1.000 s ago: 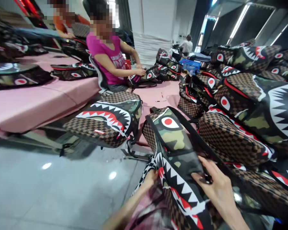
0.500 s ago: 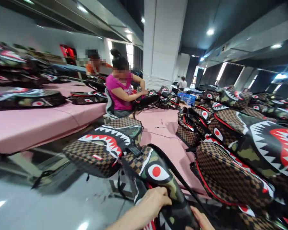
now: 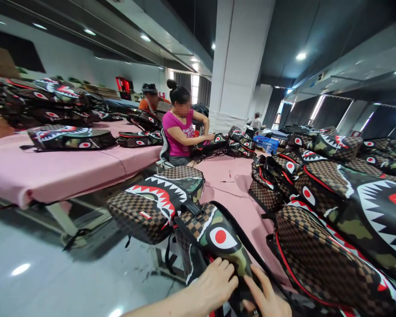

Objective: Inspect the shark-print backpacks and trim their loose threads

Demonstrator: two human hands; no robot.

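Observation:
Close in front of me is a checkered and camouflage backpack (image 3: pixel 219 237) with a red and white eye patch, its black strap running along the right side. My left hand (image 3: pixel 216 281) grips its edge below the eye, fingers curled over the material. Just to the right, my right hand (image 3: pixel 267 293) rests on the same backpack with its fingers spread. Beyond it, another backpack (image 3: pixel 161 198) with a shark-mouth print lies at the near end of the pink table. The lower part of the backpack in my hands is cut off by the frame.
Shark-print backpacks (image 3: pixel 320 255) are piled along the right. A pink-covered table (image 3: pixel 227 169) holds pens and a blue basket (image 3: pixel 265 144). A person (image 3: pixel 180 127) in a pink shirt sits across it, handling a bag. Another pink table (image 3: pixel 69 165) with bags stands left.
My view has turned slightly left and up. My right hand has come up farther over the backpack and shows more fully. My left hand remains at the backpack's edge.

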